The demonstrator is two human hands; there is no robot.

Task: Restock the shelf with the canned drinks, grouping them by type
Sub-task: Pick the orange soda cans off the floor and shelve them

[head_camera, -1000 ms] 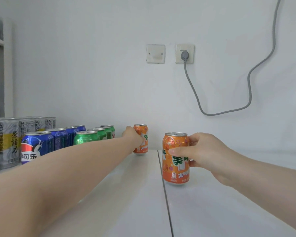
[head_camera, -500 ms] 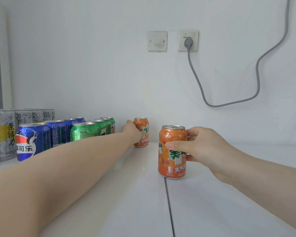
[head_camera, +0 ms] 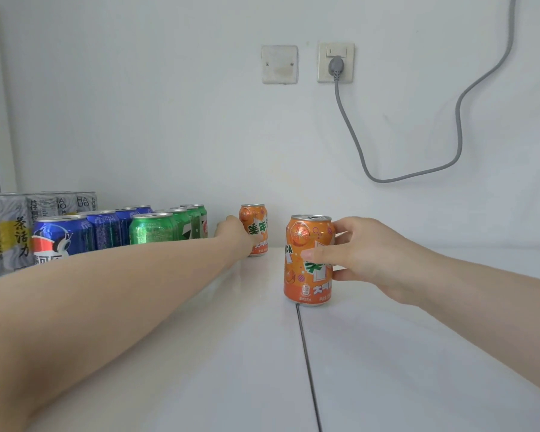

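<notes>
Right hand [head_camera: 365,257] nearest: my thumb and fingers are curled round the nearer orange can [head_camera: 307,263], which stands upright on the white shelf [head_camera: 387,353]. Beyond it my left hand [head_camera: 236,233] lies against the farther orange can [head_camera: 256,226], also upright; whether it grips I cannot tell. That makes two orange cans. Left of that arm run rows of four green cans [head_camera: 152,233], four blue cans [head_camera: 63,235] and at least four grey cans [head_camera: 3,232]. On the wall behind both hands is one plugged socket [head_camera: 335,62].

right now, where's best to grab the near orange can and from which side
Around its mid-body, from the right: the near orange can stands upright with that side open, and the right hand wraps it there.
</notes>
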